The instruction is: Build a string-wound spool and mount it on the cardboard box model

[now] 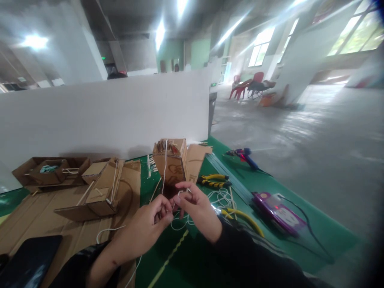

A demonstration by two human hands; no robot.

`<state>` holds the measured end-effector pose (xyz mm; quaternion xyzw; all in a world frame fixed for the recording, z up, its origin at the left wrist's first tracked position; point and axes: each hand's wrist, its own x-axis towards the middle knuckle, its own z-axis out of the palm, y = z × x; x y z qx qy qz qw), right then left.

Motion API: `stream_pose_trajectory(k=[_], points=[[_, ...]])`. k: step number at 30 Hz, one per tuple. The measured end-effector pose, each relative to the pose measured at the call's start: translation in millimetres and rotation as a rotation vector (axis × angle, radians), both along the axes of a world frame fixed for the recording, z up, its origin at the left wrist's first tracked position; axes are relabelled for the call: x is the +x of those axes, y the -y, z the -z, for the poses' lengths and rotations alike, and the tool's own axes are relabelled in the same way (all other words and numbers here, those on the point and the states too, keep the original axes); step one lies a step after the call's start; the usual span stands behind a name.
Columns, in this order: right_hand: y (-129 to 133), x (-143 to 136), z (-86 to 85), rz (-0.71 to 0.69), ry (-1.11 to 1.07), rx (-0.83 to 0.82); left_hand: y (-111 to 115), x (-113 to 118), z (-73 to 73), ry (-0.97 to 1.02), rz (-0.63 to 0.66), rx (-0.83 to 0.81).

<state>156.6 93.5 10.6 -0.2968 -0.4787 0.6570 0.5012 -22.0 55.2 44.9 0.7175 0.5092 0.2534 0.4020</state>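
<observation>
Both hands meet in front of an upright cardboard box (171, 166). White string (165, 164) runs over the box's top and down its front to my fingers. My left hand (156, 218) pinches the string between thumb and curled fingers. Close beside it, my right hand (195, 204) is closed too, with a bent bit of string showing at its thumb and forefinger. Loose coils of the string (222, 198) lie to the right of my hands. Another length trails below my left wrist. The exact crossing of the string between the fingertips is partly hidden.
Yellow-and-black pliers (214, 181), clear glue sticks (229, 176), a glue gun (244, 157) and a purple power strip (279, 212) with its cord lie on the right. Cardboard constructions (96, 196) and a dark phone (33, 260) occupy the left. A white partition (105, 116) stands behind.
</observation>
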Motion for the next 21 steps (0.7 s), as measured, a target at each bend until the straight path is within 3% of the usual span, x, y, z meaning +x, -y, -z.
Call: stream_pose_trajectory(k=[15, 21], points=[[0.4, 1.0, -4.7, -0.051, -0.101, -0.117, -2.8, -3.1, -3.8, -0.161, 0.110, -0.039], [1.1, 1.5, -3.3, -0.092, -0.114, -0.090, -4.8, -6.9, -0.5, -0.296, 0.134, -0.051]])
